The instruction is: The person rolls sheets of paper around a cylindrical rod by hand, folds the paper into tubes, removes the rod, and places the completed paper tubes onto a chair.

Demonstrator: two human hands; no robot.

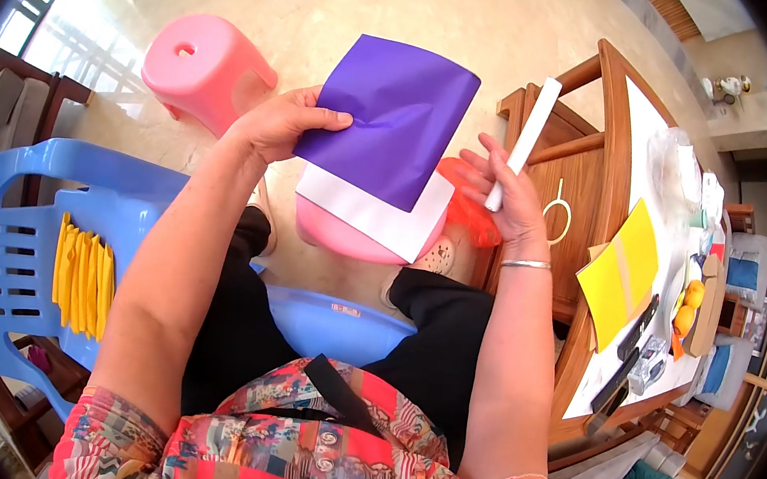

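Note:
Pinched between the thumb and fingers of my left hand (288,124) is a purple sheet (392,114), held up by its left edge. A white sheet (359,209) lies below it on a pink stool (324,229). My right hand (512,192), with a bracelet at the wrist, holds a narrow white strip (530,138) that stands up between thumb and palm; its fingers are partly spread. An orange-red plastic bag (474,207) shows behind the right hand.
Another pink stool (201,61) stands at the upper left. Folded yellow pieces (83,278) rest on a blue chair (138,214) at my left. On the right, a wooden table (612,123) bears yellow sheets (621,274), a black item, plastic wrapping and orange objects.

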